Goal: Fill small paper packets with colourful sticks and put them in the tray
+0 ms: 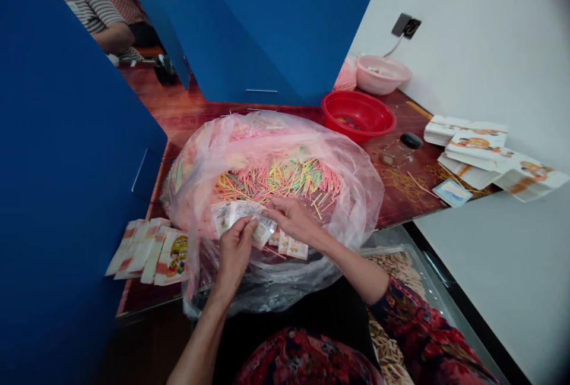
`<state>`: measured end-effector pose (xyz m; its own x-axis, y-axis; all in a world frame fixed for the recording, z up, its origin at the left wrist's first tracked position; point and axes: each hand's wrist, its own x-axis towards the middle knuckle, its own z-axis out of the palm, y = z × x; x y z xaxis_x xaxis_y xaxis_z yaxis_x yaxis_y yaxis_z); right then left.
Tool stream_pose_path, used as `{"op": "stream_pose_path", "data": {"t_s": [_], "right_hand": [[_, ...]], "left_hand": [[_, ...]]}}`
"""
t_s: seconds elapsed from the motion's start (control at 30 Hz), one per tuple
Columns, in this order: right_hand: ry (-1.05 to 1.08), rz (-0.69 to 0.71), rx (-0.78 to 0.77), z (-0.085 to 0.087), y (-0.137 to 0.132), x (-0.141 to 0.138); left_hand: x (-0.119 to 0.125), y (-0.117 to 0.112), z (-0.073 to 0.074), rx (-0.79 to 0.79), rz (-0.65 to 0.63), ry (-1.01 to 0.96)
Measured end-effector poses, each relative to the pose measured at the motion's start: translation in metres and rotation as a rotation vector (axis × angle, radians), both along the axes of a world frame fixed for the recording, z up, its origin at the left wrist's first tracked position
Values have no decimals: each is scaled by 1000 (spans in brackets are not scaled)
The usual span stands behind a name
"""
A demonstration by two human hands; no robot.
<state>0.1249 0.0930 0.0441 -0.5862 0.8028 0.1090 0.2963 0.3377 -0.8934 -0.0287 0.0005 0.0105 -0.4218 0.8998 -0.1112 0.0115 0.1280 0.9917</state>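
Note:
A large clear plastic bag (pixel 356 195) lies open on the table, filled with coloured sticks (pixel 285 178). Over its near rim my left hand (pixel 234 251) is closed in a pinch on a fanned row of small printed packets (pixel 231 214). My right hand (pixel 294 218) rests its curled fingers on the right end of the same fan, pinching a packet. More small packets (pixel 291 247) lie beneath the right hand on the bag's edge.
A stack of printed paper bags (pixel 146 251) lies at the left. A red bowl (pixel 358 114), a pink bowl (pixel 383 73), a glass jar (pixel 401 148), rubber bands (pixel 407 183) and more paper bags (pixel 485 150) sit at the right. Blue partitions (pixel 53 165) enclose the table. Another person's arm (pixel 111 34) shows far left.

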Motion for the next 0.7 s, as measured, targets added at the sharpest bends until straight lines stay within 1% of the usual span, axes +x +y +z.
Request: {"op": "stream_pose_path", "data": {"t_s": [0.1,0.2,0.33,0.4,0.47,0.53,0.57,0.6,0.63,0.7], "right_hand": [[21,-25,-36,-4,-2,-3],[45,-29,-82,-9,-1,-4],[75,-15,-116,-11,1,-4],[138,-40,-183,-11,1,-3],[275,-91,-359,-10,2,-2],[460,-133,-581,-7,3,1],[554,-151,-663,-6,4,2],[642,-172,-708,-4,5,4],[713,-199,-717,-2,6,4],[803,-259,-666,3,7,3]], "left_hand": [[0,-2,5,12,1,4],[1,-3,8,17,-19,-81],[2,-2,5,-5,-79,-233],[2,-1,1,-21,-73,-265],[2,0,-4,-28,-10,-266],[2,0,-7,-38,58,-270],[2,0,-8,-49,77,-274],[2,0,-9,-63,84,-278],[2,0,-10,-77,79,-281],[3,-1,-10,-99,58,-281]]}}
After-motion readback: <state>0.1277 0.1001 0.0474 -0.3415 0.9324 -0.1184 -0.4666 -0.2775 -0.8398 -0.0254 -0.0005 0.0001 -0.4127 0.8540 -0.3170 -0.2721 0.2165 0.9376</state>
